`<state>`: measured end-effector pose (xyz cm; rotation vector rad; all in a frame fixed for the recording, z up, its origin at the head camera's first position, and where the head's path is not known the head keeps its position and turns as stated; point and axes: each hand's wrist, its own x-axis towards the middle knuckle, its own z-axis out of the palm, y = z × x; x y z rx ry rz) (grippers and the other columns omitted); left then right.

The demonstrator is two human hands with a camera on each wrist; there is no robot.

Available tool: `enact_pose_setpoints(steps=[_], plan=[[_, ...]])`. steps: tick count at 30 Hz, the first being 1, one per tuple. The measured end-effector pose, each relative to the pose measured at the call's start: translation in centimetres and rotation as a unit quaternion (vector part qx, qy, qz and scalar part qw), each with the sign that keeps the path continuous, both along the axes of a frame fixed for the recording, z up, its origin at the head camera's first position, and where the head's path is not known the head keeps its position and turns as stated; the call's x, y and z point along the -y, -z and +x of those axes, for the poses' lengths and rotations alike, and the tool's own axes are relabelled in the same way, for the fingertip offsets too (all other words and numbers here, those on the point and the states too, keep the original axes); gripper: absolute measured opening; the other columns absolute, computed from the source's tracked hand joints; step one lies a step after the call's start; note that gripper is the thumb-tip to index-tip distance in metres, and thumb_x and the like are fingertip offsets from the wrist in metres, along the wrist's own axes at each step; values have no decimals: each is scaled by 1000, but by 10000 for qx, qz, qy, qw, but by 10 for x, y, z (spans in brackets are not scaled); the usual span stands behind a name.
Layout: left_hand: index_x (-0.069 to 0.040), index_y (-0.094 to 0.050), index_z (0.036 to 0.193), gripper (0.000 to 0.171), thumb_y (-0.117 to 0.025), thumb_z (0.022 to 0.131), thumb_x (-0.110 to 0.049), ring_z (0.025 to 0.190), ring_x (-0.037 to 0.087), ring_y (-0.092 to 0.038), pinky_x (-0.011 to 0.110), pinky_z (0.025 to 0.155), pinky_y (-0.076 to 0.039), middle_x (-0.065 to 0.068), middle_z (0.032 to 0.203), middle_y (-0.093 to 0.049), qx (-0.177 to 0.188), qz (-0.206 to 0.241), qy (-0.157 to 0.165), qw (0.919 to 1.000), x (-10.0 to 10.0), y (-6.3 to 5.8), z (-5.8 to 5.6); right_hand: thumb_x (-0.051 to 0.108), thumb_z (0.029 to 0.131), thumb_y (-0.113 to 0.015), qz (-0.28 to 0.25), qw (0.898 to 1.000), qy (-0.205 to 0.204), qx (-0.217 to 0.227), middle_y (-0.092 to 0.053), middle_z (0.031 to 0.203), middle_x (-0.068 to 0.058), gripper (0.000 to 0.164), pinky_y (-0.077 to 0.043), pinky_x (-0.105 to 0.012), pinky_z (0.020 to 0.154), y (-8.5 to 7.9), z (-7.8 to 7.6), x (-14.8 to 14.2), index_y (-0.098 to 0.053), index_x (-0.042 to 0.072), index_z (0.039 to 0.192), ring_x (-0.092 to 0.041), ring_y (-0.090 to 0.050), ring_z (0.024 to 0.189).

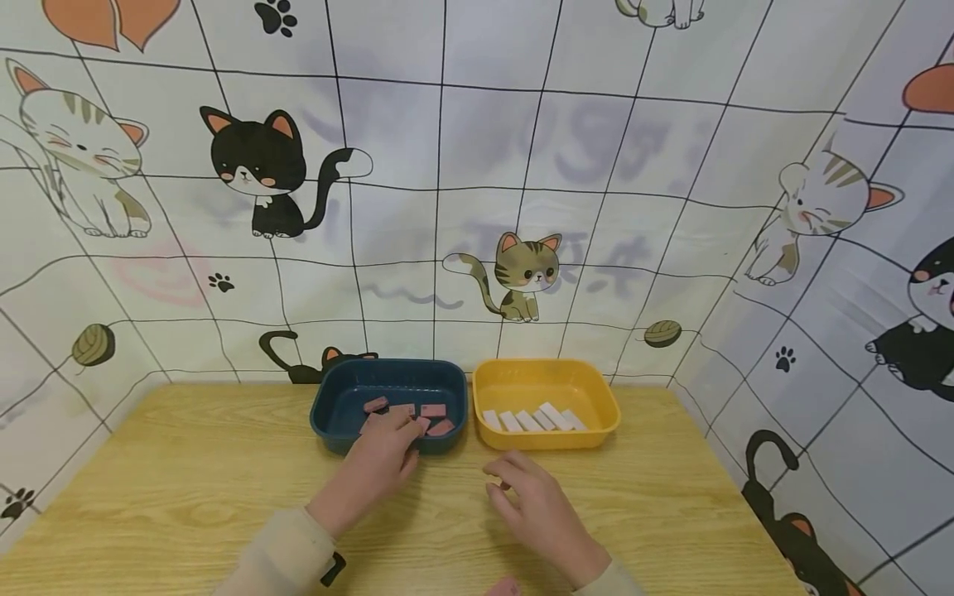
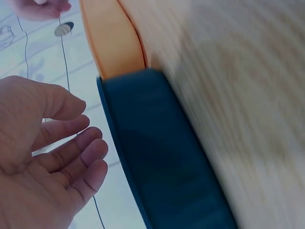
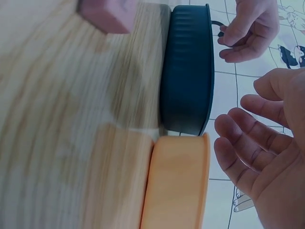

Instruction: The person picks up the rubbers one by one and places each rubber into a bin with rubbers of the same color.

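My left hand (image 1: 376, 455) reaches over the front rim of a dark blue bin (image 1: 320, 418), its fingertips close over several small pink blocks (image 1: 433, 410). In the left wrist view the fingers of that left hand (image 2: 52, 138) are loosely bent, with a gap under the thumb and nothing held. My right hand (image 1: 540, 505) hovers over the table in front of a yellow bin (image 1: 547, 439). Relaxed, slightly bent fingers of this right hand (image 3: 262, 138) hold nothing in the right wrist view. Several white blocks (image 1: 528, 420) lie in a row inside the yellow bin.
Both bins stand side by side at the back of the wooden table (image 1: 186, 480), against a cat-patterned wall covering (image 1: 402, 207). One pink block (image 1: 504, 588) lies near the front, partly cut off by the head view's lower edge. A patterned side wall (image 1: 835, 348) rises at the right.
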<state>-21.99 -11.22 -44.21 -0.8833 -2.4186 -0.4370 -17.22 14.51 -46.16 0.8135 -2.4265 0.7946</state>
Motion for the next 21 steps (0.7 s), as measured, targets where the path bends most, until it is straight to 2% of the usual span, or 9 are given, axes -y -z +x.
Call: enact_pose_setpoints(steps=[3,6,10,15,19,21], plan=[[-1,-72,100,22,-77,79,3,76,17,-51,33,69,-49,4,88,-57,7,-24,135,9999,-5,4,5,1,89,-75,-112,9999,-24,-5,-67,103,3,18,-54,-20,69,1,1,-4,-74,10,105,-5,-63,81],[-3,-72,96,17,-75,79,2,78,16,-55,33,73,-53,4,90,-62,20,-3,268,9996,-10,6,9,1,90,-74,-183,9998,-29,-14,-67,103,2,18,-55,-21,69,1,3,-7,-74,9,106,-4,-64,83],[-4,-72,94,13,-74,81,-1,77,16,-56,33,73,-53,4,91,-62,229,-9,274,9994,-18,7,14,0,90,-74,-226,9997,-46,-98,-68,102,1,19,-57,-23,69,0,4,-10,-74,9,106,-5,-65,83],[-4,-72,96,15,-77,82,-8,80,17,-56,34,74,-53,2,89,-60,569,-340,285,9974,-25,8,22,-1,90,-74,-288,9996,-39,-49,-67,102,1,19,-58,-26,68,0,4,-11,-74,9,106,-4,-64,83],[-6,-72,97,16,-78,83,-11,80,17,-57,33,74,-54,2,91,-62,840,-496,388,9945,-29,9,29,0,90,-74,-256,9996,-50,-97,-67,102,1,18,-57,-24,67,1,4,-12,-74,9,106,-3,-63,82],[-7,-72,96,16,-79,83,-12,79,16,-57,32,73,-54,1,91,-62,857,-548,436,9939,-30,11,32,0,89,-74,-261,9995,-76,-145,-67,102,1,18,-56,-22,67,2,4,-12,-74,9,105,-3,-63,82]])
